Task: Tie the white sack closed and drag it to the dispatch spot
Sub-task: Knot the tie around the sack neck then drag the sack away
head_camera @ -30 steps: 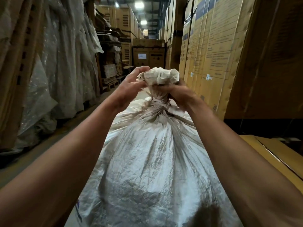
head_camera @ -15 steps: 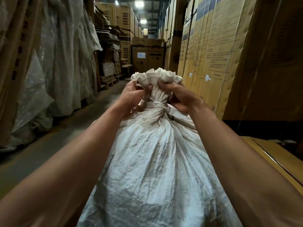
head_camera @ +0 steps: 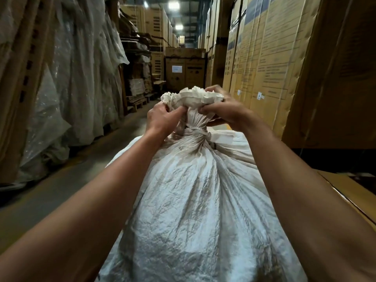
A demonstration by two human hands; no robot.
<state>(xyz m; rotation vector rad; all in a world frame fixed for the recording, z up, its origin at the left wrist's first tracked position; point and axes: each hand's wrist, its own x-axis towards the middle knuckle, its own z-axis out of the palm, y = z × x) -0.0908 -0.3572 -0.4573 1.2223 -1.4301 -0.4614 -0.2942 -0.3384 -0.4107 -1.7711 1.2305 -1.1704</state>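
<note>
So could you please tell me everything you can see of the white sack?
The white sack is bulky and full, of crinkled woven-looking material with greyish smudges. It stands in a warehouse aisle, its neck gathered and bound by a pale tie; above that the mouth flares into a ruffle. The left hand and right hand grip the neck just under the ruffle. Its base is out of view.

Nothing legible anywhere. Dark printed lines on the tall cardboard cartons (head_camera: 270, 58) right of the white sack (head_camera: 193, 200), too blurred to read. Small pale label (head_camera: 176, 69) on the far carton (head_camera: 185, 68) beyond the sack, likewise unreadable.
</note>
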